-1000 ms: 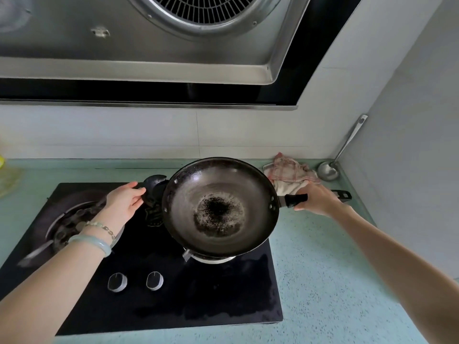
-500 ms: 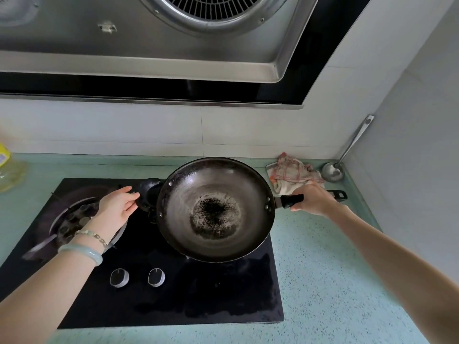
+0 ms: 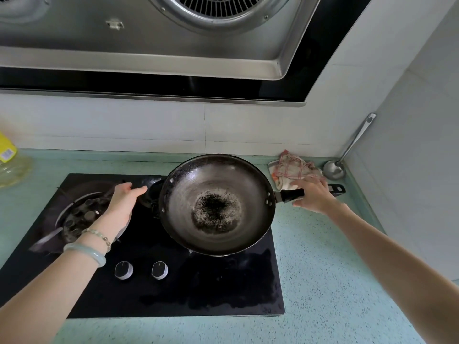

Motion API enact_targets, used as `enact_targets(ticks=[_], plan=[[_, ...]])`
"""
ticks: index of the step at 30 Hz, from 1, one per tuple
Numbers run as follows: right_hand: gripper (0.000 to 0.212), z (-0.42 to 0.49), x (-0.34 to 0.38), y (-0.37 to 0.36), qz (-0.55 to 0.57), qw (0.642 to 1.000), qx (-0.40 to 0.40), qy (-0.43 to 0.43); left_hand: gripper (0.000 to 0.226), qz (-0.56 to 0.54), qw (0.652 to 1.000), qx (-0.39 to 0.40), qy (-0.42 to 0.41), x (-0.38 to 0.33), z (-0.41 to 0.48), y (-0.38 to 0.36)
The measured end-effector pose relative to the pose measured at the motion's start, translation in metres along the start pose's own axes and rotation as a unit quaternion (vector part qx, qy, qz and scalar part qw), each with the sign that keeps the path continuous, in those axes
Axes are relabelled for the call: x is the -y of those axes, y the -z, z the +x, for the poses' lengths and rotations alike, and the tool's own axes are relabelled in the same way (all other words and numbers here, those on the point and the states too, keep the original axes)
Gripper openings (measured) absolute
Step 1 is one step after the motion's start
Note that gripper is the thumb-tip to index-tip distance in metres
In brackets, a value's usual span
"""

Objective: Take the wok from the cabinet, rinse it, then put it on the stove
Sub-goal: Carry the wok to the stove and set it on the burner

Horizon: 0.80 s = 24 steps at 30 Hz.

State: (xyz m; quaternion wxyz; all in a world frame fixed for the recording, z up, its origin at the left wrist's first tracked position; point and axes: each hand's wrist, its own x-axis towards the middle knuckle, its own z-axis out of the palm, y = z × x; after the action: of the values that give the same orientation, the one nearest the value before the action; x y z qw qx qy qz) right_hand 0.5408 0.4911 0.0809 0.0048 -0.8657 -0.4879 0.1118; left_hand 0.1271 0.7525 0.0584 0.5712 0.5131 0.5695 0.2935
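The dark wok (image 3: 216,204), its centre scorched black, sits on the right burner of the black glass stove (image 3: 173,289). Its long black handle (image 3: 289,196) points right. My right hand (image 3: 314,196) lies over that handle with the fingers stretched out along it and the thumb on the near side. My left hand (image 3: 124,197) hovers at the wok's left side, fingers relaxed, with the fingertips at the small dark helper handle (image 3: 154,189).
The left burner (image 3: 82,214) lies under my left wrist. Two knobs (image 3: 141,269) sit on the stove's front. A checked cloth (image 3: 295,170) and a steel ladle (image 3: 335,168) lie in the back right corner. An oil bottle (image 3: 10,160) stands far left. The range hood (image 3: 173,45) hangs overhead.
The wok has come down from a tilt and settled on the right burner. My right hand's grip on the handle has loosened into stretched fingers. My left hand stays beside the wok.
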Motion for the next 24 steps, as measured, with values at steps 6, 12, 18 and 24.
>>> enact_targets(ticks=[6, 12, 18, 24], plan=[[0.069, -0.028, -0.009, -0.001, 0.052, 0.993, -0.103, -0.026, 0.053, 0.234, 0.938, -0.057, -0.248, -0.041, -0.064, -0.047], [0.059, -0.060, -0.033, 0.003, 0.117, 0.980, -0.150, -0.062, 0.042, 0.197, 0.913, 0.098, -0.343, -0.042, -0.117, -0.118], [0.057, -0.063, -0.071, 0.012, 0.227, 0.957, -0.148, -0.098, 0.030, 0.193, 0.893, 0.179, -0.365, -0.014, -0.177, -0.181], [0.050, -0.022, -0.116, 0.014, 0.374, 0.920, -0.083, -0.084, 0.017, 0.108, 0.935, 0.232, -0.245, 0.024, -0.229, -0.227]])
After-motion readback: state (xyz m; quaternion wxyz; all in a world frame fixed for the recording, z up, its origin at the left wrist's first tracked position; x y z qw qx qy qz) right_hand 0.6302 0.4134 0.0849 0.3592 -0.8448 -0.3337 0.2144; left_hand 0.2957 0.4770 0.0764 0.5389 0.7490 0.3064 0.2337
